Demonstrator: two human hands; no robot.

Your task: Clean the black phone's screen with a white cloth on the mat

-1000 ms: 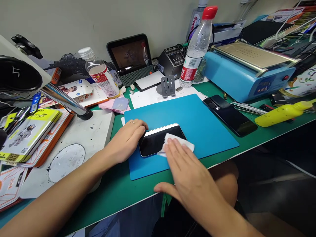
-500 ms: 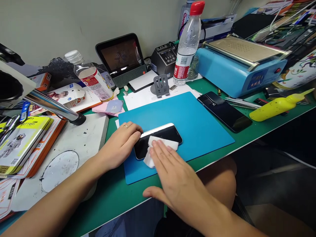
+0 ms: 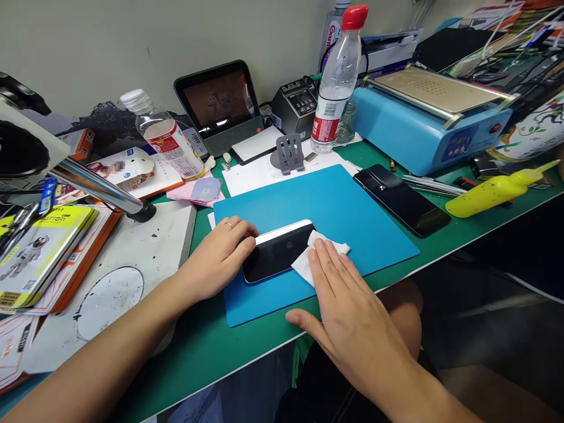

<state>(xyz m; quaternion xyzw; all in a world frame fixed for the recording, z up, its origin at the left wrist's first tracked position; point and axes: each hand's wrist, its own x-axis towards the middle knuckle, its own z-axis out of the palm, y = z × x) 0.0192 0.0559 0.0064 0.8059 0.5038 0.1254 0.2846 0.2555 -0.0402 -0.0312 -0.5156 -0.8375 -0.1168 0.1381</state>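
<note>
The smartphone [image 3: 273, 256] lies screen-up on the blue mat [image 3: 282, 200], the left hand [image 3: 218, 252] bent at its nine o'clock edge; whether those fingers pinch it, I cannot tell. At three o'clock, the right hand [image 3: 355, 320] presses its straight, closed-up fingers, thumb apart, onto a white cloth [image 3: 304, 268].

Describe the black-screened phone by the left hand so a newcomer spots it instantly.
On the green workbench lies a flat, rectangular blue mat. On it, the black-screened phone sits between the bare left hand and the white cloth under the right hand. Its pale rim sets it apart from the glossy black phone beside the mat.
</note>
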